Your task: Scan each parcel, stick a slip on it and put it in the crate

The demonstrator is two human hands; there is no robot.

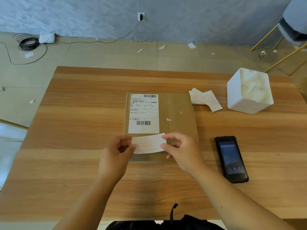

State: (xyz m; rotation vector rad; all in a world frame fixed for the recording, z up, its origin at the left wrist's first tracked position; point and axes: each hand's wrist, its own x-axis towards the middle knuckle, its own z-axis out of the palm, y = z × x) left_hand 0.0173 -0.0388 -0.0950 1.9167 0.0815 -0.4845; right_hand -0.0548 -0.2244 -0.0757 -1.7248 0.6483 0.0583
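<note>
Left hand [116,151] & right hand [180,149] are pinching opposite ends of the slip [149,143] over the parcel [174,113] on the table [74,113]; prob. thin, floppy, so edge grips are suiting it.

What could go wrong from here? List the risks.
1. The left hand and right hand pinch the slip by its ends; it may go on crooked.
2. The slip hangs just below the label on the parcel; it could cover the lower barcode.
3. The scanner lies beside the right forearm; it might be knocked.
</note>
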